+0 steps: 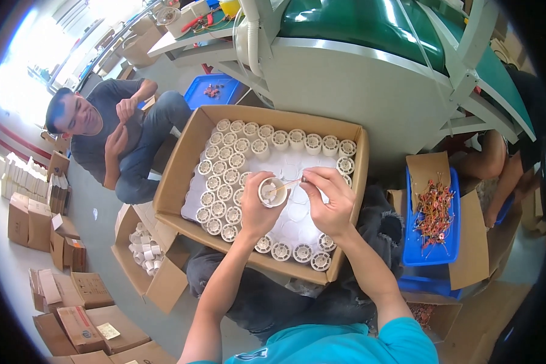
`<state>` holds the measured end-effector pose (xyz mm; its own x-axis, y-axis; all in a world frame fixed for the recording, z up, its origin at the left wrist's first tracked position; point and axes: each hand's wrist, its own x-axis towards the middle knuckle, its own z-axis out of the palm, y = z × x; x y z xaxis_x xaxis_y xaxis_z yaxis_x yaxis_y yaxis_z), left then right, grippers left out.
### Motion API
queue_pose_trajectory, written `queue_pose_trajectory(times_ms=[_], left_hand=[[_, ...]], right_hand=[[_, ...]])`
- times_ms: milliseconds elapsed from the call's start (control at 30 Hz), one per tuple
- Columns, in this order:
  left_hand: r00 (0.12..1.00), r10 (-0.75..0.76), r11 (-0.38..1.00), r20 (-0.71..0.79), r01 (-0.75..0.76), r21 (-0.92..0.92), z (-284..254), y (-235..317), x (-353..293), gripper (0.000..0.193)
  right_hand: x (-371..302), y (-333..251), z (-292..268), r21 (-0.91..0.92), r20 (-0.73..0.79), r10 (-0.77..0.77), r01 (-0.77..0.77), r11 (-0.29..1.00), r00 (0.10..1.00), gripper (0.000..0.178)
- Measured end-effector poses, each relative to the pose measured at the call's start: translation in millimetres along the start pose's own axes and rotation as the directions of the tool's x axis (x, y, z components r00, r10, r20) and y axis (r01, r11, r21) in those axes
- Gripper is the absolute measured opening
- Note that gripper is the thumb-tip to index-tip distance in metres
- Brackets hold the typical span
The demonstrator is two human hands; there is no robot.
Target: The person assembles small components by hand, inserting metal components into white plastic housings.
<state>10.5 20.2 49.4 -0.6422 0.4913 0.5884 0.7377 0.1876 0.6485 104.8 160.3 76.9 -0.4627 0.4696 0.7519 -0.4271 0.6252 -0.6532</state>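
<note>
My left hand (255,211) is wrapped round a white cup-shaped plastic housing (272,193), its hollow side turned up. In a pinch, my right hand (332,199) holds a small dark part with thin red and yellowish wires (292,182). Those wires run across into the housing; where they end inside is too small to make out. Both hands are over a large open cardboard box (360,176). Rows of similar white round housings (230,176) with slotted tops stand in it on a pale sheet (297,227), mostly along the left, back and front sides.
Right of the box, a blue tray (410,255) holds a pile of red and yellow wired parts (434,212). A smaller carton (127,261) of white pieces stands at left. A seated person (124,133) works at far left; another person's arm (508,182) shows at right. A grey machine (358,79) stands behind.
</note>
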Motion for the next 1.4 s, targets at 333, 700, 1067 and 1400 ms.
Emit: queue_pose_trajectory(times_ms=[333, 700, 1067, 1400], left_hand=[[0.996, 0.085, 0.994, 0.027, -0.087, 0.061, 1, -6, -3, 0.059], [0.99, 0.108, 0.991, 0.085, -0.114, 0.068, 9, 2, -5, 0.053], [0.988, 0.117, 0.993, 0.103, -0.118, -0.001, 10, 2, -5, 0.05], [0.986, 0.13, 0.991, 0.101, -0.129, -0.023, 11, 6, -3, 0.048]], right_hand=[[-7, 0, 8, -0.06, 0.178, 0.044, -0.034, 0.998, 0.983, 0.025], [-10, 2, 10, -0.073, 0.363, 0.265, -0.256, 0.964, 0.893, 0.014], [-13, 0, 8, -0.045, 0.355, 0.401, -0.413, 0.91, 0.845, 0.018], [-9, -3, 4, 0.008, 0.397, 0.504, -0.553, 0.833, 0.767, 0.016]])
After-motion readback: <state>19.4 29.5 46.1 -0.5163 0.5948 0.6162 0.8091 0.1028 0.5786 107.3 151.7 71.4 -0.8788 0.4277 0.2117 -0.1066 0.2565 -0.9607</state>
